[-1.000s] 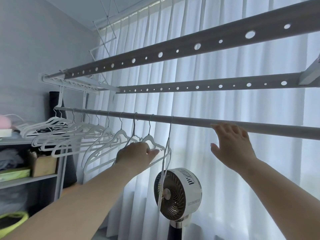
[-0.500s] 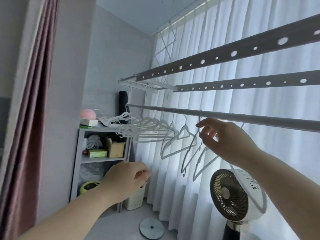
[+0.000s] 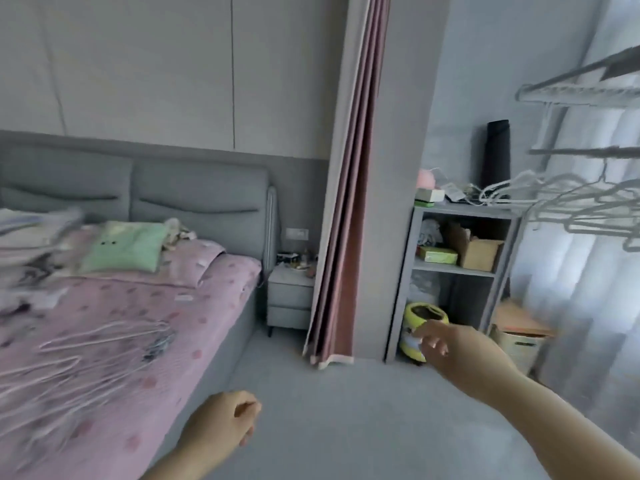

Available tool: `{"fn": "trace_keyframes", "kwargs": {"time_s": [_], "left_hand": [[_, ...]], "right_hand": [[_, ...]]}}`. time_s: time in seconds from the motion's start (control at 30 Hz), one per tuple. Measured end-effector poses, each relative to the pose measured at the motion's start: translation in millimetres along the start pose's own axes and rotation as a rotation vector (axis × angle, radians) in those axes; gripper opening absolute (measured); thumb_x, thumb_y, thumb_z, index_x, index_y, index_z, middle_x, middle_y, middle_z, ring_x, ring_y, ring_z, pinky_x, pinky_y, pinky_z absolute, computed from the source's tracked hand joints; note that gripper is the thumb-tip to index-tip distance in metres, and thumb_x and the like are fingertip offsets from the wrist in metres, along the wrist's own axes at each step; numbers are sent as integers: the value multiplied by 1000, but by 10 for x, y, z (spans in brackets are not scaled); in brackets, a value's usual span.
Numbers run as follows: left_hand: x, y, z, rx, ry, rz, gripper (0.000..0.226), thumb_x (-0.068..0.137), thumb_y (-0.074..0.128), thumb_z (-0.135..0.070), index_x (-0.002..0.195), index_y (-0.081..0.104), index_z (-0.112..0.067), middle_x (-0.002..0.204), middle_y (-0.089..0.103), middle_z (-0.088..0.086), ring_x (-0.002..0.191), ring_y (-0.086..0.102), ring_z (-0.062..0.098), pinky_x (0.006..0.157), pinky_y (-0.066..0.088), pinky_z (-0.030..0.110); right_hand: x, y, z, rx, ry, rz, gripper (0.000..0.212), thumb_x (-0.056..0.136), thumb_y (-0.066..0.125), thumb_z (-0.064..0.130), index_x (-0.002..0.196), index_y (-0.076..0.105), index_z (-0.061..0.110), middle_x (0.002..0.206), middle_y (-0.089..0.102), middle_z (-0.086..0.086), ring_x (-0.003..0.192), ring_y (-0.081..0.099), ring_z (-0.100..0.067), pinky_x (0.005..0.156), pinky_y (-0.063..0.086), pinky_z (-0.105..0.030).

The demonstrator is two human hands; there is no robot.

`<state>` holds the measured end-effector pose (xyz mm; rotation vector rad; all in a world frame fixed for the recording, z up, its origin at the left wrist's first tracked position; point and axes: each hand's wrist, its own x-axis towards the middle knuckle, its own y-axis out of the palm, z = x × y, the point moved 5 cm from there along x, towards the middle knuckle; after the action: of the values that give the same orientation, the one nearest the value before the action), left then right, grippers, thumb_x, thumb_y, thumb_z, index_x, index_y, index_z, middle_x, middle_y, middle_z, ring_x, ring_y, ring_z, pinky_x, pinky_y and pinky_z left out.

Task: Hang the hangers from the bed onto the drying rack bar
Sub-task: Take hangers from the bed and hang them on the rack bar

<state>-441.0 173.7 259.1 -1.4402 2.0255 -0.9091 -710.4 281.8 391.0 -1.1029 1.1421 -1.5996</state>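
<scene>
Left hand (image 3: 221, 422): fingers loosely curled, holding nothing, forearm low beside the bed (image 3: 221, 334). Right hand (image 3: 450, 351): fingers relaxed and apart, empty, arm extended before the shelf unit (image 3: 464, 211). Loose hangers (image 3: 90, 344) lie blurred on the pink sheet. Hung hangers (image 3: 568, 199) dangle below the drying rack bar (image 3: 588, 152). The shelves hold a cardboard box (image 3: 474, 252), contents unseen, and a yellow tub (image 3: 412, 327).

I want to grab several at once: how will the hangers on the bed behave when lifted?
The hangers look thin, so probably light and fairly stiff. They overlap in a loose pile, so hooks may tangle.
</scene>
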Motion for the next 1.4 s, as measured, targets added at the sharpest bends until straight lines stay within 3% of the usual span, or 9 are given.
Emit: {"fn": "trace_keyframes", "kwargs": {"time_s": [0.2,0.37,0.57,0.67,0.8,0.93,1.17,1.3,1.4], "left_hand": [[-136,-119,1445,20,-347,-46,39,89,48,-23,51,45,-33,52,56,-9,63,54,6,67,42,22],[-182,-253,2393,-13,-605,-126,33,91,41,-23,60,41,-35,73,54,-11,78,51,10,68,35,21],[-262,-533,3342,-64,-879,-265,32,94,37,-21,65,40,-35,96,56,-10,88,49,9,76,39,21],[-270,-555,3734,-63,-963,-246,34,95,38,-21,67,38,-38,94,57,-9,90,55,9,78,43,21],[-143,-563,4234,-77,-1011,-205,16,97,37,-23,101,49,-33,121,57,-6,110,56,9,84,40,18],[209,-684,4867,-116,-1071,-135,39,98,37,-24,136,39,-19,142,42,-3,127,45,11,100,37,22],[1081,-1046,5753,40,-925,-7,49,97,39,-28,143,26,-20,151,25,-3,136,33,14,108,31,26],[1342,-957,6107,201,-866,161,56,97,37,-37,146,17,-22,157,8,-1,145,10,17,116,13,29],[1479,-933,6192,258,-781,213,47,75,71,-40,118,59,-26,137,47,7,132,40,28,109,32,37]], "right_hand": [[515,1438,935,261,-70,254,18,91,50,18,95,56,34,91,62,5,82,57,-13,69,41,-21],[1019,2371,1690,290,-175,424,39,89,53,16,71,40,48,81,61,8,63,55,1,64,37,-15],[1650,3224,2724,227,-358,630,22,92,46,20,97,56,38,88,57,13,90,55,-9,80,39,-18],[1894,3629,3199,163,-431,708,30,95,41,22,123,52,27,123,57,10,118,52,-8,94,38,-17],[2039,4154,3783,120,-485,801,38,97,38,24,135,40,27,141,43,11,130,40,-6,105,32,-19],[2197,4684,4245,54,-520,871,45,96,39,25,139,30,30,145,35,13,134,33,-5,107,28,-17],[2625,5486,4997,8,-450,949,51,97,38,23,144,21,29,149,27,12,136,28,-10,106,30,-21],[2718,5835,5320,18,-418,997,53,96,40,21,145,20,27,151,26,9,138,27,-12,109,29,-25],[2748,5997,5429,-2,-428,1019,55,96,40,21,146,19,27,150,26,9,137,28,-13,110,29,-26]]}}
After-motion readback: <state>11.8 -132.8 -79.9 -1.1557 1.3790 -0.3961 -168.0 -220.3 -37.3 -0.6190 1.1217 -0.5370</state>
